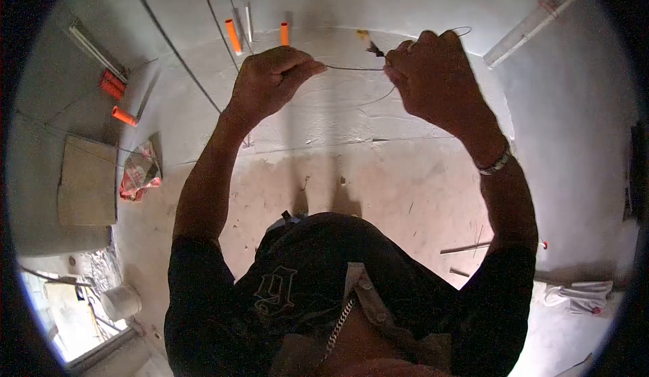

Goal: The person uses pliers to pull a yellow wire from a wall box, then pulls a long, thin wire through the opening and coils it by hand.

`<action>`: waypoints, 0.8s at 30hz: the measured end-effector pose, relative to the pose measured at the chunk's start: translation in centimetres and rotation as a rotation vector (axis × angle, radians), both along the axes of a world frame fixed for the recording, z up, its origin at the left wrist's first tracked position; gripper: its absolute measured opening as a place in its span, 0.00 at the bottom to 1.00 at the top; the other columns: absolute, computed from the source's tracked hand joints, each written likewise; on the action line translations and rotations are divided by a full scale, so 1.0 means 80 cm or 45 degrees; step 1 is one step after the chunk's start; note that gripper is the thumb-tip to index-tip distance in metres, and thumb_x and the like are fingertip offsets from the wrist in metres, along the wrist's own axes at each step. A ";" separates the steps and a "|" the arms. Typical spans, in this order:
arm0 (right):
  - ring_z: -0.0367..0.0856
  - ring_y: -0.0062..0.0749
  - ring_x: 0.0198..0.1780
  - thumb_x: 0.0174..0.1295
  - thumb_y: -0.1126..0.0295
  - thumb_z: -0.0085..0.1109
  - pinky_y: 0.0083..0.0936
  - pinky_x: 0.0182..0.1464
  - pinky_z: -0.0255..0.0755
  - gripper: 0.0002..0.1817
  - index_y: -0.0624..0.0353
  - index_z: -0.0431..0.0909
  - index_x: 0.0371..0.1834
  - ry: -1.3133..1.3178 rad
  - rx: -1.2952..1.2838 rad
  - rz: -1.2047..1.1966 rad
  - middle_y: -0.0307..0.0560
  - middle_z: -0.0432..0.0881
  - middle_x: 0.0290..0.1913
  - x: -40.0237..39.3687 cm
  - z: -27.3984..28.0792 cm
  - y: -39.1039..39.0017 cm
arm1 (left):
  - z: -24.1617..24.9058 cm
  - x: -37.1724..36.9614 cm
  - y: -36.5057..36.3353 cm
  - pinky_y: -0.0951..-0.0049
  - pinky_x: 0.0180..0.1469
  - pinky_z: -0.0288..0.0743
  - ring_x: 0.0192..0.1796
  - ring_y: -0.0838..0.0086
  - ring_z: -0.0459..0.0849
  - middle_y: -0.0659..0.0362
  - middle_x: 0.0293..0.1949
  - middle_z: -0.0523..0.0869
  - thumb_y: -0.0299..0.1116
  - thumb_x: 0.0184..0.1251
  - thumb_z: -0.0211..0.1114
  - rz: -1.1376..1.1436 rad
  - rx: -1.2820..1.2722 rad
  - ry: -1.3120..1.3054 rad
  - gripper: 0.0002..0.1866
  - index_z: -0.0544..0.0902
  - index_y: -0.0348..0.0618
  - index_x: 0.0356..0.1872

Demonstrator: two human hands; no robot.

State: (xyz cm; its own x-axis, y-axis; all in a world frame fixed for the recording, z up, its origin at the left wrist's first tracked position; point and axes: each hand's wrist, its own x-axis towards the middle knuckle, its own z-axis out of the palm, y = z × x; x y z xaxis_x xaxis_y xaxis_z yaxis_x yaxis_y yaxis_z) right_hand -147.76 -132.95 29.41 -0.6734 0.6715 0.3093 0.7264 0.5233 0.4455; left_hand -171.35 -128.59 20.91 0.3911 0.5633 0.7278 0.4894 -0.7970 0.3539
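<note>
A thin dark wire (355, 68) runs nearly level between my two raised hands. My left hand (276, 83) pinches its left end between thumb and fingertips. The right part of the wire is in my right hand (436, 80), whose fingers are curled closed around it. A thin loop of wire curves below and above my right hand. Beside the right fingertips is a small dark and yellowish bit (370, 43), too small to make out.
Orange tubes (233, 36) stand beyond my left hand, near a white pipe (248, 23). Long dark cables (179, 49) slant down at the upper left. A board (88, 181) and a red-and-white bag (142, 173) are at the left. Thin rods (465, 248) lie on the floor.
</note>
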 end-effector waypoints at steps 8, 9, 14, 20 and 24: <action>0.75 0.37 0.24 0.61 0.66 0.43 0.32 0.29 0.69 0.12 0.59 0.72 0.26 0.412 -0.579 0.119 0.47 0.76 0.23 -0.039 0.045 0.004 | 0.027 -0.075 -0.019 0.77 0.29 0.76 0.28 0.77 0.82 0.59 0.27 0.84 0.35 0.56 0.64 0.076 -0.254 -0.235 0.07 0.83 0.42 0.30; 0.75 0.37 0.24 0.61 0.66 0.43 0.32 0.29 0.69 0.12 0.59 0.72 0.26 0.407 -0.574 0.117 0.47 0.76 0.23 -0.036 0.039 0.002 | 0.019 -0.086 -0.015 0.76 0.34 0.75 0.31 0.75 0.82 0.58 0.30 0.83 0.35 0.58 0.61 0.103 -0.339 -0.232 0.07 0.83 0.43 0.31; 0.55 0.12 0.15 0.65 0.62 0.43 0.15 0.17 0.51 0.17 0.63 0.71 0.25 1.049 -1.231 -0.352 0.31 0.60 0.14 -0.010 -0.016 -0.010 | 0.001 -0.081 -0.021 0.70 0.35 0.76 0.31 0.65 0.81 0.57 0.30 0.81 0.37 0.56 0.63 -0.117 -0.111 0.039 0.08 0.82 0.45 0.31; 0.54 0.13 0.14 0.66 0.62 0.45 0.13 0.16 0.49 0.15 0.62 0.71 0.27 1.708 -1.679 -0.347 0.33 0.63 0.14 -0.001 -0.068 -0.037 | -0.001 -0.060 -0.009 0.74 0.26 0.75 0.24 0.74 0.80 0.61 0.25 0.81 0.37 0.55 0.64 -0.001 0.103 0.052 0.07 0.81 0.45 0.28; 0.56 0.15 0.14 0.65 0.59 0.44 0.16 0.15 0.48 0.17 0.61 0.71 0.26 1.837 -1.667 -0.389 0.34 0.63 0.13 0.005 -0.103 -0.048 | -0.028 -0.065 0.018 0.73 0.35 0.75 0.32 0.69 0.83 0.58 0.30 0.83 0.36 0.60 0.59 0.182 -0.209 -0.061 0.08 0.82 0.44 0.33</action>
State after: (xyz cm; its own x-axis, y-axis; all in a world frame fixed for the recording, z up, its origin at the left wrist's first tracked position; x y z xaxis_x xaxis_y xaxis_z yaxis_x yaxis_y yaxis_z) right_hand -147.35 -136.79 21.14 -0.2549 0.9287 -0.2692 0.2464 -0.2068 -0.9469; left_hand -176.56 -127.12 18.64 0.2656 0.7232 0.6376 0.5728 -0.6503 0.4990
